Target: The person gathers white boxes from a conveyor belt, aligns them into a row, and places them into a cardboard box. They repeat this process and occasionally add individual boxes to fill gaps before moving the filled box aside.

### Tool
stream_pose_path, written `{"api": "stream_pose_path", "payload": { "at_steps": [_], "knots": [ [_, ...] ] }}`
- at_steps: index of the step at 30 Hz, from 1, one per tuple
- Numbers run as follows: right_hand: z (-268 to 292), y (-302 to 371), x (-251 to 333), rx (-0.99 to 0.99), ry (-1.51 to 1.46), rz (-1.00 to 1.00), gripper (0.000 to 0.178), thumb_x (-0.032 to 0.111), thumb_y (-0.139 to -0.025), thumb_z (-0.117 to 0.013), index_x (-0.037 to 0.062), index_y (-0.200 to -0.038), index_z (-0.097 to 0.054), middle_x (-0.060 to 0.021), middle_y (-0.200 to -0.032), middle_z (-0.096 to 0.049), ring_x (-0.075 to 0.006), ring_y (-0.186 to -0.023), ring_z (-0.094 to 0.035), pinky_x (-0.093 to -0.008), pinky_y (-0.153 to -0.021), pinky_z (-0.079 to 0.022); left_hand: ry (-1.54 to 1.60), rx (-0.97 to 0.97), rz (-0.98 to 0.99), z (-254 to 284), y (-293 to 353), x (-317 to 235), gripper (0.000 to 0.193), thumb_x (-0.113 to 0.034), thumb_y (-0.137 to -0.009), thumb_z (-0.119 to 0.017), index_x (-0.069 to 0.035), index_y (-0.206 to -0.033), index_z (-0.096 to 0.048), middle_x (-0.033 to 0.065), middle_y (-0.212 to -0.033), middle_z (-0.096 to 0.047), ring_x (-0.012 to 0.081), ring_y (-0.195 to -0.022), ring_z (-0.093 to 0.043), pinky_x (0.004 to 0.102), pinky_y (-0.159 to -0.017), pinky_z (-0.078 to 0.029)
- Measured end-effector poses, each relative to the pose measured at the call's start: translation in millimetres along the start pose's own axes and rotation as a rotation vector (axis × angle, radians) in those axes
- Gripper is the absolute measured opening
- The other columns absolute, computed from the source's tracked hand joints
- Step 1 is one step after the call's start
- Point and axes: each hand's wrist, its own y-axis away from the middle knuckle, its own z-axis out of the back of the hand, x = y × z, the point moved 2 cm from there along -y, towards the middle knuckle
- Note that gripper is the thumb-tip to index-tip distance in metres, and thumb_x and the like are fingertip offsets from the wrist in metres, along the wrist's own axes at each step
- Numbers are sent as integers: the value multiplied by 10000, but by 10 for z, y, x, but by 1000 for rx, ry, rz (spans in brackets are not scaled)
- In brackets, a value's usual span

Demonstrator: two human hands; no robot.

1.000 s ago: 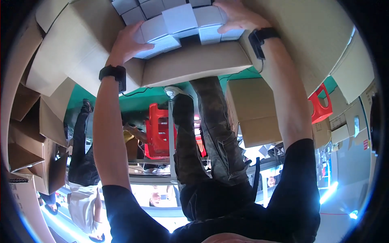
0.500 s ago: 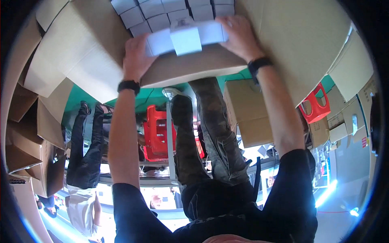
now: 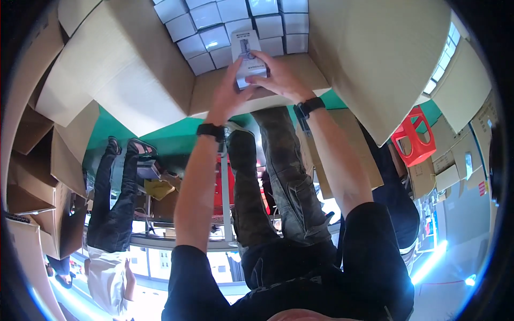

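Note:
A small white box (image 3: 249, 44) with a dark printed picture sits between my hands, over the near side of a big open cardboard carton (image 3: 214, 88). My left hand (image 3: 230, 95) closes on its left edge. From the right, my right hand (image 3: 277, 77) grips it, with fingers at the side and the thumb across the lower front. Behind it, several rows of plain white boxes (image 3: 206, 17) are packed tightly inside the carton. The lower part of the held box is partly covered by my fingers.
Carton flaps (image 3: 115, 69) spread to the left and right. A red plastic stool (image 3: 415, 136) stands at the right beside stacked cardboard boxes (image 3: 450, 144). Open cartons (image 3: 40, 182) are at the left. One person (image 3: 110, 208) stands at the left, another (image 3: 393, 198) behind my right arm.
My hands, earlier wide apart around a row of white boxes, have come together on one printed box. More white boxes now show in the carton. A person has appeared behind my right arm.

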Motion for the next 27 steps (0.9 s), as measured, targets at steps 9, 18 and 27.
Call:
{"api": "stream_pose_path", "payload": {
  "at_steps": [9, 18, 27],
  "knots": [
    [154, -280, 281, 103, 279, -178, 904, 681, -812, -659, 73, -1445, -442, -233, -1229, -643, -362, -1096, -637, -408, -905, -504, -69, -120, 300, 149, -240, -200, 484, -399, -904, -668, -93, -1275, -611, 131, -949, -739, 280, -860, -726, 371, -785, -556],
    [-15, -164, 219, 69, 289, -144, 768, 510, -857, -725, 30, -1406, -484, -157, -1154, -647, -218, -968, -628, -342, -832, -497, 19, -279, 269, 13, -18, 45, 447, -330, -923, -640, -77, -1288, -586, 172, -1013, -720, 317, -926, -708, 390, -812, -548],
    [66, 319, 326, -444, 124, -268, 385, 245, -978, -596, 76, -1319, -540, -157, -1080, -689, -278, -928, -681, -388, -770, -528, -21, -393, 208, -53, 509, -212, 333, -179, -964, -560, -60, -1275, -564, 194, -1093, -677, 373, -966, -664, 443, -817, -532]
  ]
}}
